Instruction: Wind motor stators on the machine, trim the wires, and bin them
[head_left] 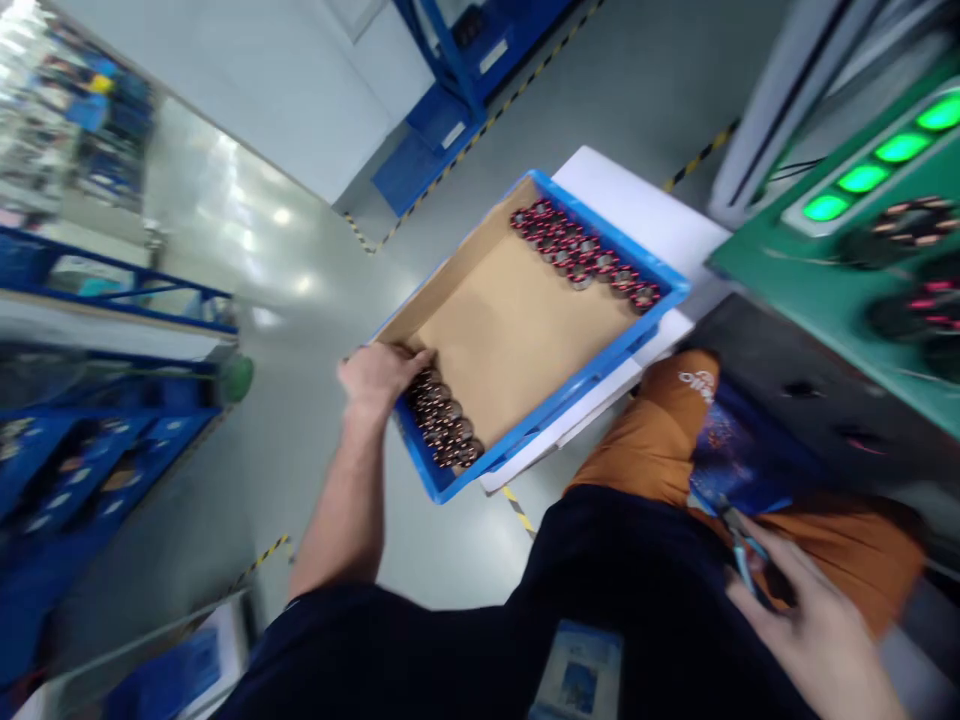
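A blue tray (592,375) lined with brown cardboard sits at an angle in front of me. Along its near-left end lie several dark copper-wound coils (442,425); several red-wound coils (577,250) line the opposite end. My left hand (379,375) is closed at the tray's left corner, beside the copper coils. Its fingertips are hidden, so what they grip cannot be made out. Low at the right, above my lap, my right hand (810,610) is wrapped around cutting pliers (739,545) with light blue handles, somewhat blurred.
Under the tray is a white surface (637,215). On the right a green workbench (832,270) carries a strip of lit green buttons (862,178) and more coils (919,220). Blue racks (112,400) stand to the left. Yellow-black tape (517,100) marks the grey floor.
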